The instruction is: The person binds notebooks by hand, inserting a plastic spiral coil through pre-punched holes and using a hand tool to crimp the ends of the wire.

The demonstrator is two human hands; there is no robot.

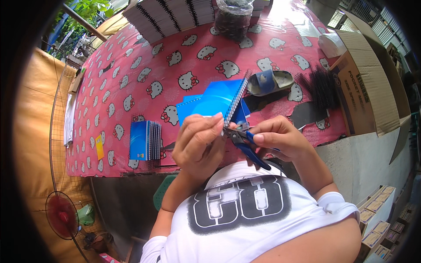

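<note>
My left hand point(198, 142) is closed on the lower end of a blue spiral notebook point(220, 93), tilted up with its coil running along the right edge. Blue-handled pliers point(251, 152) are gripped in my right hand point(280, 139). Their jaws meet the bottom end of the coil, right beside my left fingertips; whether they bite on the wire I cannot tell. Behind the held notebook, more blue covers point(186, 108) lie on the table, partly hidden. To the left sits a stack of blue spiral notebooks point(139, 139).
A pink patterned cloth covers the table point(131, 83). Beyond my right hand are a slipper point(268, 82), a heap of black coils point(323, 90) and an open cardboard box point(362, 94). Bound stacks point(164, 19) and a plastic bag point(233, 22) stand far back. A fan point(62, 215) is lower left.
</note>
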